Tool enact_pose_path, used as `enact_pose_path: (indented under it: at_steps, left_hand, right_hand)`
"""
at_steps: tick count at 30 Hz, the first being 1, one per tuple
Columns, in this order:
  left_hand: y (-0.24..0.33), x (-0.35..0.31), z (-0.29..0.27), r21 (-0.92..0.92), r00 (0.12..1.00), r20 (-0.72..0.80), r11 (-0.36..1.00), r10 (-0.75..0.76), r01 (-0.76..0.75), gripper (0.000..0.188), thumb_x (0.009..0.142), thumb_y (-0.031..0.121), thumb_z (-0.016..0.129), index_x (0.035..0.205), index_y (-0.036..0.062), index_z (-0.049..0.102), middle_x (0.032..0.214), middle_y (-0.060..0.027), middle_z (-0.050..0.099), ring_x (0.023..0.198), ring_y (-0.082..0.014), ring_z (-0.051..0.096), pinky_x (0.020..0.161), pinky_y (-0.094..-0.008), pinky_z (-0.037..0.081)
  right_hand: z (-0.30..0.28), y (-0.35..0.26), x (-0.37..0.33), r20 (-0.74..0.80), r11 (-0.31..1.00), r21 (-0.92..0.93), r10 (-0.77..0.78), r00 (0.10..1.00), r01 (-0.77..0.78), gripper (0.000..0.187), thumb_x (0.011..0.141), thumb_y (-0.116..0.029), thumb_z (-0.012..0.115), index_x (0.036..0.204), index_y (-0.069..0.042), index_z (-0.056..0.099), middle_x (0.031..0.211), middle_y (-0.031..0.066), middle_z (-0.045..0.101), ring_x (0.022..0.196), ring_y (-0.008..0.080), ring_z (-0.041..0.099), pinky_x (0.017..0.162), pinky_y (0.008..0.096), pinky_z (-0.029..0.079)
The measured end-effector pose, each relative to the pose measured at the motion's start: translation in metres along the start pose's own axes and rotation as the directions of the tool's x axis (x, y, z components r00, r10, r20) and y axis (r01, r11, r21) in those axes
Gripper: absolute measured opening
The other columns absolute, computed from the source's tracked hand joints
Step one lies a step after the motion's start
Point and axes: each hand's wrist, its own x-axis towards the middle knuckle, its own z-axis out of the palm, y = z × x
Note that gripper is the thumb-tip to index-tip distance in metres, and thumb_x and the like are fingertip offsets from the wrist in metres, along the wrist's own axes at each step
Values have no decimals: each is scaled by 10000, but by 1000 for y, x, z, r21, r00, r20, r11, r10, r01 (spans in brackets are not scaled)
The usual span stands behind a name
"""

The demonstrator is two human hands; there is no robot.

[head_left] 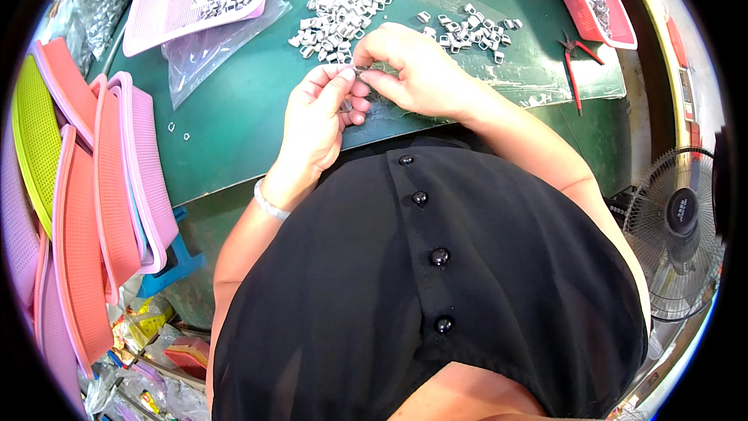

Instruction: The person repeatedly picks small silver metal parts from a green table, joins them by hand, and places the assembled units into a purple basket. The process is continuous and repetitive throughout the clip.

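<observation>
My left hand point(318, 113) and my right hand point(417, 70) meet at the near edge of the green table. Both are closed, with thumbs and fingertips pinched around a small metal piece point(358, 71), mostly covered by the fingers. Its exact kind is too small to tell. Just beyond my hands lies a heap of small silver buckle-like metal pieces point(343, 15). To the right of it, past my right hand, is a smaller scatter of similar pieces point(474, 30). A bracelet point(269, 201) circles my left wrist.
Red-handled pliers point(573, 70) lie at right, near a pink basket point(619, 35) of metal parts. A lilac basket point(148, 19) sits on a clear plastic bag point(191, 70) at far left. Stacked coloured baskets point(82, 249) crowd the left; a fan point(674, 242) stands at right.
</observation>
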Motion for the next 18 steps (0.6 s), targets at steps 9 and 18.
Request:
enact_pose_path:
  at_steps: [9, 18]
  left_hand:
    - [-1, 0, -4, -119, 996, 92, 993, 4, 7, 133, 904, 102, 510, 966, -1, 567, 775, -66, 606, 631, -129, 574, 545, -231, 460]
    - [-2, 0, -5, -132, 992, 125, 990, -24, 40, 148, 904, 103, 501, 947, -12, 583, 767, -73, 607, 620, -137, 564, 541, -239, 447]
  right_hand:
    - [0, -8, -4, -69, 996, -60, -66, 995, 62, 449, 734, -43, 625, 1166, -57, 503, 886, 61, 604, 845, 258, 539, 745, 362, 437]
    - [1, -10, -6, -101, 992, -78, -103, 990, 95, 464, 735, -36, 617, 1181, -54, 492, 871, 58, 600, 830, 254, 537, 738, 359, 437]
